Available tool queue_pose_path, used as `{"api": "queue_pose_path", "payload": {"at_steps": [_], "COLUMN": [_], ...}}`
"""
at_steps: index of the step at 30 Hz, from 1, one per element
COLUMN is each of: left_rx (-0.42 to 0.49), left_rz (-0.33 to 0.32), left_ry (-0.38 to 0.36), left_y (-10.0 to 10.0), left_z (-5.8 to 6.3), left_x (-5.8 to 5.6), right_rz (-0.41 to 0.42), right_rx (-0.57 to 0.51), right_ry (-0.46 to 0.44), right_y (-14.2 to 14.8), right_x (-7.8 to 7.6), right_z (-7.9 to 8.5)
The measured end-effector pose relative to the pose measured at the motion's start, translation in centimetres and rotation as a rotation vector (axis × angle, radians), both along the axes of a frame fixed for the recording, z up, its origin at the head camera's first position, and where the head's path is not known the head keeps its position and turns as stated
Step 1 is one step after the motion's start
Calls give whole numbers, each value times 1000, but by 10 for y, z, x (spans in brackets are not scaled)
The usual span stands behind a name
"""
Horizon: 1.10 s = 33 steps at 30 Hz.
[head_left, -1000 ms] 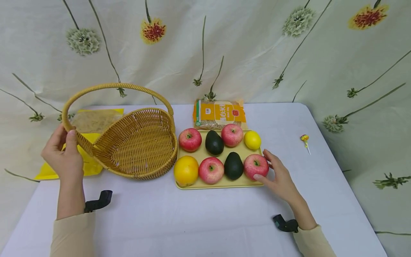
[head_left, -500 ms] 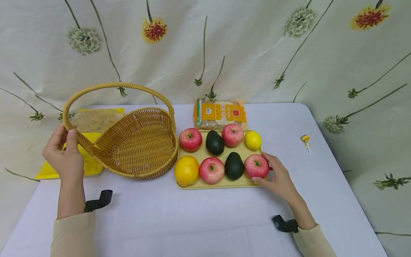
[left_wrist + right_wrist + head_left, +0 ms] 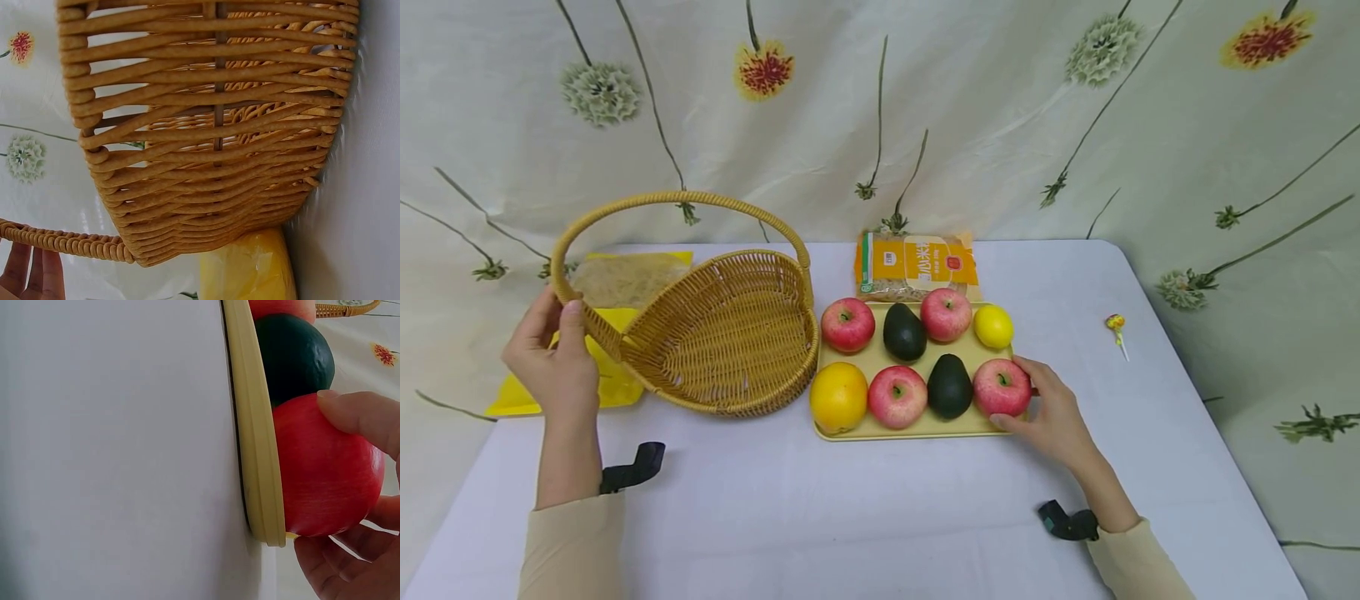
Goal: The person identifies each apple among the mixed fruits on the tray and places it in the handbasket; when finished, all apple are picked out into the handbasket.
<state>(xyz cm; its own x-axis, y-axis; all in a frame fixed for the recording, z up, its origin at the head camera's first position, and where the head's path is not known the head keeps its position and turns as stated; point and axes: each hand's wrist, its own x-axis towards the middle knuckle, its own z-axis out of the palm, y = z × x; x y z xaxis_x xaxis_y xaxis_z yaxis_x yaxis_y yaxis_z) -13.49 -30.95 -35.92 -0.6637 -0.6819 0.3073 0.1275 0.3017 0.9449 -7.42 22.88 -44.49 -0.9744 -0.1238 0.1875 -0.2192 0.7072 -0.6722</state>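
My left hand [image 3: 553,358] grips the woven basket's [image 3: 722,333] arched handle [image 3: 681,198] near its left end, thumb on the near side. In the left wrist view the fingers [image 3: 37,275] show behind the handle, beside the basket's wickerwork wall. My right hand [image 3: 1048,412] holds a red apple [image 3: 1002,385] at the front right corner of the yellow tray [image 3: 880,432]. In the right wrist view its thumb lies on the apple [image 3: 325,469], with the other fingers curled around the far side. A dark green avocado [image 3: 950,386] sits just left of that apple.
More fruit lies on the tray: an orange [image 3: 838,397], other apples [image 3: 897,397], a second avocado [image 3: 904,332] and a lemon [image 3: 993,326]. An orange food packet [image 3: 917,267] lies behind it. Yellow bags [image 3: 617,362] lie behind the basket; a lollipop [image 3: 1116,329] lies at right.
My right thumb and fingers have drawn slightly closer around the apple. The left hand keeps its grip on the basket handle, and the basket stays in place.
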Motion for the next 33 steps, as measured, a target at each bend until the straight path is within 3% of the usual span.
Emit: {"api": "queue_pose_path", "payload": {"at_steps": [8, 16, 24, 33], "left_rx": [-8, -42, -41, -50], "left_rz": [-5, 5, 10, 8], "left_ry": [3, 21, 3, 4], "left_y": [-1, 0, -1, -2], "left_z": [-1, -4, -4, -5], "left_x": [-1, -1, -1, -1], "right_rz": [-30, -26, 31, 123], "right_rx": [7, 7, -15, -97], "right_ry": [-6, 61, 118, 115], "right_y": [2, 3, -7, -41], "right_x": [-2, -6, -16, -30], "right_z": [7, 20, 39, 64]}}
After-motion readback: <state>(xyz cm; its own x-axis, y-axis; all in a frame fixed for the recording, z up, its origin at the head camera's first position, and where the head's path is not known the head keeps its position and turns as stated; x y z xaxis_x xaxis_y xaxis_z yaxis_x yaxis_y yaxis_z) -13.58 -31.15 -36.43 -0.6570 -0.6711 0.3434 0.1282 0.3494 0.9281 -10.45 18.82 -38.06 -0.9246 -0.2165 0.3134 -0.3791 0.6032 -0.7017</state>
